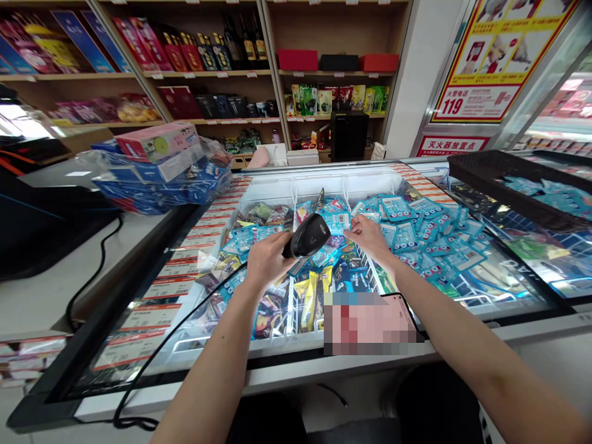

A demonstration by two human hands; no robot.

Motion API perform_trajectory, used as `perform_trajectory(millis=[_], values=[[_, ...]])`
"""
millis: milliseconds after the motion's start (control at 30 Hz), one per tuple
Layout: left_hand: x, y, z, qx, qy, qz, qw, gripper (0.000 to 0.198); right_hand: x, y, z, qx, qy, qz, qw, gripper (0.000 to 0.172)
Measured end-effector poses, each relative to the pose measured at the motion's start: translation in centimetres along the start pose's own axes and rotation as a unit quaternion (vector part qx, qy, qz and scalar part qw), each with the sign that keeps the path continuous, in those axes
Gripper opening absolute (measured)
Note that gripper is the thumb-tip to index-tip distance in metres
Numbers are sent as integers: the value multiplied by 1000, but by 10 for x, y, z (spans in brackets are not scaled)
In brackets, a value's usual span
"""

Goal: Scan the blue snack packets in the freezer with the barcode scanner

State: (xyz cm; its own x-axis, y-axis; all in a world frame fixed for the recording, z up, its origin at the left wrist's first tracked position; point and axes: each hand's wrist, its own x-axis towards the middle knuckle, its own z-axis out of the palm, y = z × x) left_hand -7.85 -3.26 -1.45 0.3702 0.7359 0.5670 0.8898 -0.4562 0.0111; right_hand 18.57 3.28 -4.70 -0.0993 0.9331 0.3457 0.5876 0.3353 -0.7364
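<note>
My left hand [268, 259] is wrapped round the handle of a black barcode scanner [311, 237], its head pointing right over the freezer. A black cord runs from its handle down to the lower left. Just right of the scanner, my right hand [367, 235] pinches the edge of a small blue packet [337, 223] whose barcode faces up. Beside that hand, a pile of similar blue packets [432, 237] lies on the glass of the freezer top. More blue packets [252, 237] lie left of the scanner.
Under the glass lid, the chest freezer [272, 364] holds yellow wrappers [314, 293] among other packs. A partly blurred phone [400, 308] rests at the near edge. Plastic-wrapped boxes [161, 166] stand at left. A dark tray [509, 191] with blue packets is at right. Stocked shelves [208, 74] line the back.
</note>
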Motion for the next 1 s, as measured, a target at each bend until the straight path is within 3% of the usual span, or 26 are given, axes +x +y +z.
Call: perform_trajectory(millis=[1000], values=[[1,7,0,-10,-31,5,999,27,0,2,0,-13,-13,-2,1000,19]])
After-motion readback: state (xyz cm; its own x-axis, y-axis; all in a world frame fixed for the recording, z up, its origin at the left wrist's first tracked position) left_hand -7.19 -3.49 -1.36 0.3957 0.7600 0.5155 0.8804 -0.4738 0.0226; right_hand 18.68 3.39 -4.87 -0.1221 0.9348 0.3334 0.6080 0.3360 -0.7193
